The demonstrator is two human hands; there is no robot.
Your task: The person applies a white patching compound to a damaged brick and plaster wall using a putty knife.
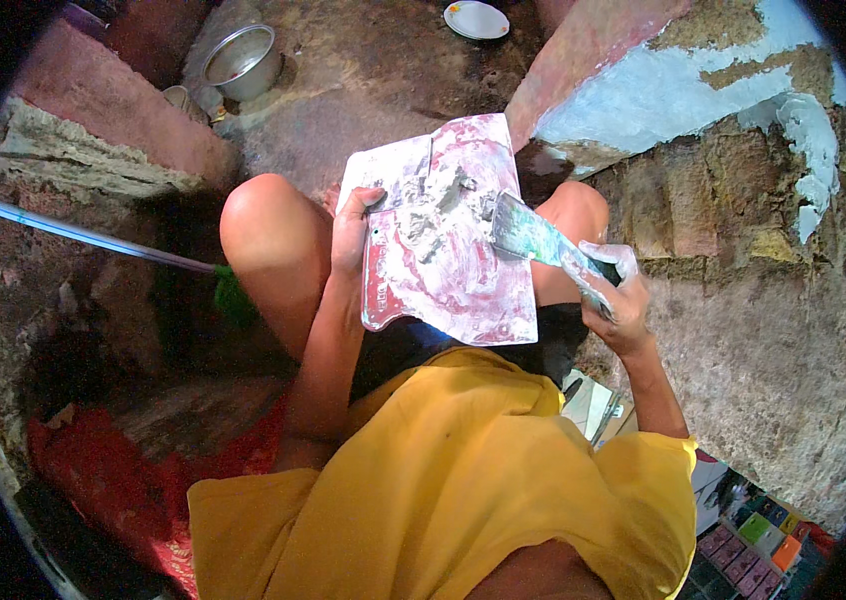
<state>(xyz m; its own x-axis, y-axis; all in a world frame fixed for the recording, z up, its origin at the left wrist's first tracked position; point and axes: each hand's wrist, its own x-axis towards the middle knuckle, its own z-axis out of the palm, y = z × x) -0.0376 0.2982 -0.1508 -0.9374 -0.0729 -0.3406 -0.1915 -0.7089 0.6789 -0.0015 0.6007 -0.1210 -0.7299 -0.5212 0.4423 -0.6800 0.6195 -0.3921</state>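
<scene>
My left hand [351,228] grips the left edge of a flat red board [488,290] smeared with white, its thumb on top. The board rests over my lap, between my knees. A lumpy heap of wet white-grey putty [433,215] sits about its middle. In my right hand [621,300] is a putty knife [533,235], closed round its handle. Its broad blade lies against the board just right of the heap. White smears coat the blade and the fingers of my right hand.
To the right, a rough wall [723,200] carries patches of pale blue-white coating [643,105]. On the floor ahead stand a metal pot [243,65] and a white plate [476,20]. At left are a pale stick [93,235] with green bristles and red cloth [113,480].
</scene>
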